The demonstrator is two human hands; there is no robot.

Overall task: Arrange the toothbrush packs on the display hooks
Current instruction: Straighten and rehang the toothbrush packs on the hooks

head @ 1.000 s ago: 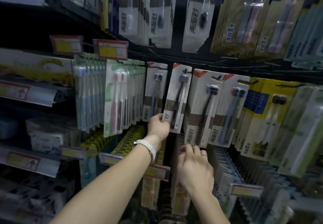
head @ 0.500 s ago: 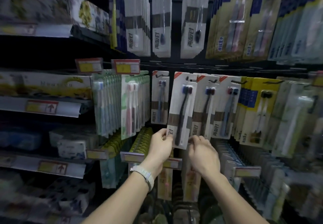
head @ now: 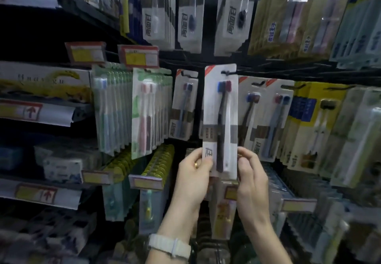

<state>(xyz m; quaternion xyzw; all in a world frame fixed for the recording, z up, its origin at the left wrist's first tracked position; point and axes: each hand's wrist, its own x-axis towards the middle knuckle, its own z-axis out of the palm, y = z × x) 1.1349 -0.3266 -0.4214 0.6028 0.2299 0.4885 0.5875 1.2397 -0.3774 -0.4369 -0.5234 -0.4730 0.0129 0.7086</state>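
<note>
**Now: both hands on one pack, at the hook row**

Your left hand (head: 193,173) and right hand (head: 250,173) each pinch a lower edge of the same toothbrush pack (head: 220,119). It stands upright in front of the middle row, its hang slot level with a dark display hook (head: 227,72); whether the slot is on the hook cannot be told.

- Writing: one large grey Chinese character shows beside your left thumb; small print on the brown band is unreadable. The same brand characters run vertically on the upper white packs (head: 188,14).
- Pack: flat white card, red corner flash, clear blister over two brushes, blue and red heads, one black handle, one white.
- Neighbours: a similar pack (head: 182,107) hangs just left with a dark gap between; matching packs (head: 266,119) hang just right, nearly touching the held card's edge.
- Further left, green-carded packs (head: 148,109) stacked tightly under yellow price tags (head: 139,56).
- Shelf strip label (head: 31,112) carries a red up-arrow.
- White watch strap (head: 169,245) on your left wrist; gold ring (head: 197,164) on a left finger.
</note>
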